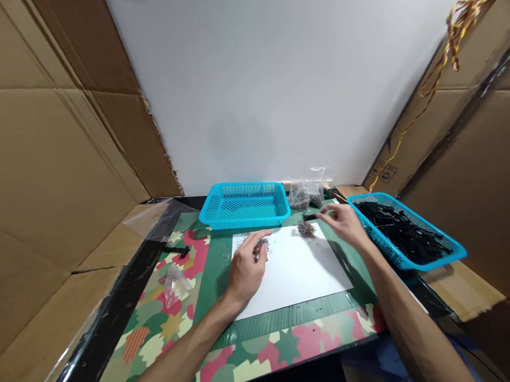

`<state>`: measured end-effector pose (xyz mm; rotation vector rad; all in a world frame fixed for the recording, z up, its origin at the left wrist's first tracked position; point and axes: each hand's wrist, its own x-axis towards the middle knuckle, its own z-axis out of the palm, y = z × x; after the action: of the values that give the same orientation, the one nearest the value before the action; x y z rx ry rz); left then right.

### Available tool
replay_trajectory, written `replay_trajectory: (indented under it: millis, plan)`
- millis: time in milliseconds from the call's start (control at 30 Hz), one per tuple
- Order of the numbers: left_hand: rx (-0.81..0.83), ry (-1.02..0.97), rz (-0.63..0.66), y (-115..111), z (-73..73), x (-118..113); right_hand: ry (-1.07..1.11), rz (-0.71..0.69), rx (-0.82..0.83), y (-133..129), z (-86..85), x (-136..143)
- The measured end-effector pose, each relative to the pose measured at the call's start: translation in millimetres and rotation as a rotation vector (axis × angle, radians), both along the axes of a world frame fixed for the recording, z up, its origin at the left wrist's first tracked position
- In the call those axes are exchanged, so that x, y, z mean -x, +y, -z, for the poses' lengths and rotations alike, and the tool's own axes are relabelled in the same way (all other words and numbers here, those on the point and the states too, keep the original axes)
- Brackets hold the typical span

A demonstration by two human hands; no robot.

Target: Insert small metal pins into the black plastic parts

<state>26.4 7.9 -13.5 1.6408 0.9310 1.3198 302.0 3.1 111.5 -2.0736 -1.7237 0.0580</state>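
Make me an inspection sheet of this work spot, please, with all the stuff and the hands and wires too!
Surface: white paper on a green sheet, patterned covering around it.
Job's things: black piece; metal bits pile; other metal bits; right basket holding black pieces; middle basket.
Clutter: clear bags at the back, small plastic bag at left.
Hands: right hand, fingers pinching the black piece; left hand, fingers bent at the other metal bits, grip unclear.
Cables: yellow-brown cord hanging at upper right.
Surroundings: cardboard on both sides, white panel behind.
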Motion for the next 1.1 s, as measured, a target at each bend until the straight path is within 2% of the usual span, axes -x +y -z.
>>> replay_trajectory:
  millis: [100, 133, 167, 267, 333, 400, 467, 533, 600, 667, 700, 800, 867, 933, 1033, 1100]
  plan:
    - [-0.068, -0.009, -0.031, 1, 0.7, -2, -0.188, 0.327, -0.13, -17, -43.9, -51]
    - [-0.086, -0.008, -0.037, 2, 1.0, -2, -0.307, 0.56, -0.097, -24, -58.3, -66]
    - [-0.101, -0.005, -0.042, 2, 1.5, -2, -0.34, 0.665, -0.073, -32, -71.6, -79]
    - [-0.106, 0.017, -0.008, 5, 3.8, 0, -0.323, 0.696, 0.048, -52, -100.2, -100]
    - [-0.12, 0.015, -0.005, 7, 6.2, 1, -0.303, 0.643, 0.095, -62, -108.1, -103]
    - [-0.126, 0.024, -0.01, 8, 8.5, 2, -0.295, 0.588, 0.074, -68, -108.0, -96]
    - [-0.12, 0.043, -0.014, 9, 10.2, 4, -0.285, 0.513, 0.012, -72, -100.7, -80]
    - [-0.108, 0.059, -0.014, 9, 10.8, 6, -0.253, 0.382, -0.043, -75, -85.1, -57]
    - [-0.096, 0.065, -0.016, 9, 10.6, 7, -0.181, 0.157, -0.054, -77, -59.7, -29]
    - [-0.091, 0.056, -0.026, 9, 10.3, 9, -0.008, -0.187, -0.052, -80, -24.9, -1]
    - [-0.09, 0.049, -0.033, 9, 10.4, 10, 0.015, -0.261, -0.016, -81, -5.3, 11]
    - [-0.087, 0.02, -0.067, 12, 9.7, 12, -0.048, -0.257, 0.098, -87, 49.7, 37]
    - [-0.085, -0.003, -0.095, 13, 5.3, 16, -0.097, -0.205, 0.113, -92, 72.9, 42]
    - [-0.084, -0.031, -0.112, 10, -5.7, 29, -0.079, -0.183, 0.113, -97, 81.3, 42]
    - [-0.074, -0.145, -0.181, -14, -35.1, 66, -0.036, -0.183, 0.124, -103, 74.6, 39]
    - [-0.115, -0.444, -0.355, -40, -59.0, 99, -0.052, -0.199, 0.146, -105, 66.6, 38]
